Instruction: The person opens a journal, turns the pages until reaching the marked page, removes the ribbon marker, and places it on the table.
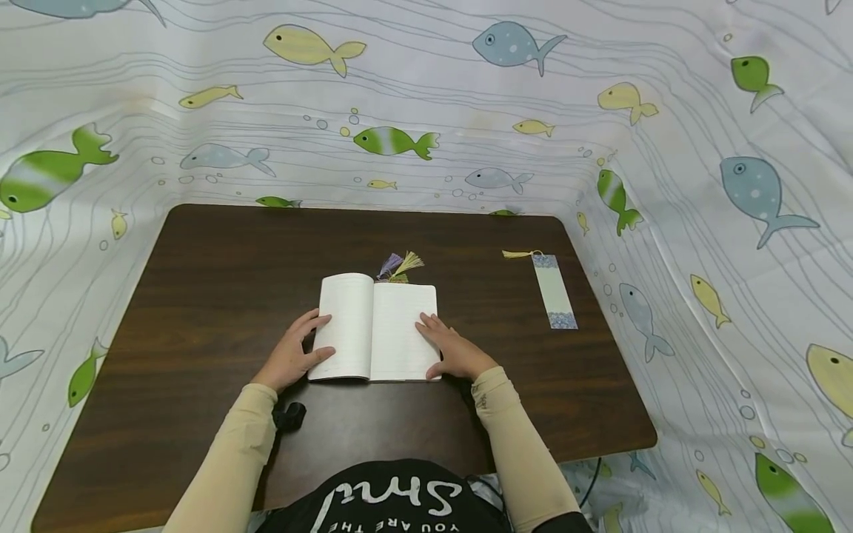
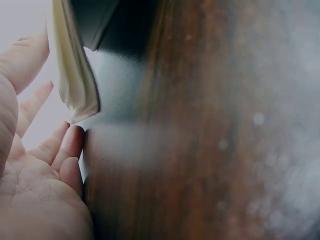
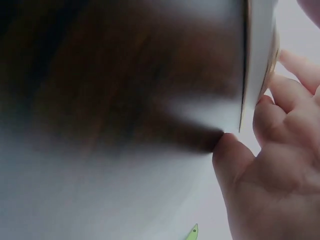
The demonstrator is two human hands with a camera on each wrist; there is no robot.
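One white cloth [image 1: 426, 111], printed with green, yellow and blue fish and thin wavy lines, drapes behind and to both sides of the work surface. One table [image 1: 200, 296], a dark brown wood-grain rectangle with rounded corners, fills the centre of the head view. One notebook [image 1: 373, 326] lies open flat near the table's middle, just in front of the person: two white, faintly ruled pages, the left one bowed slightly upward at the spine. Two tassels [image 1: 400, 266], one purple and one yellow, fan out from its top edge. One bookmark [image 1: 554, 290], a narrow pale strip with patterned blue ends and a yellow tassel, lies well to the right of the notebook. Two hands, in beige sleeves, flank the notebook. The left hand [image 1: 293, 359] touches the notebook's left edge, fingers spread and nearly straight, thumb on the page; the left wrist view shows the fingertips [image 2: 70, 150] against the table below a lifted page corner. The right hand [image 1: 456, 352] lies flat, fingers apart, on the lower right page.
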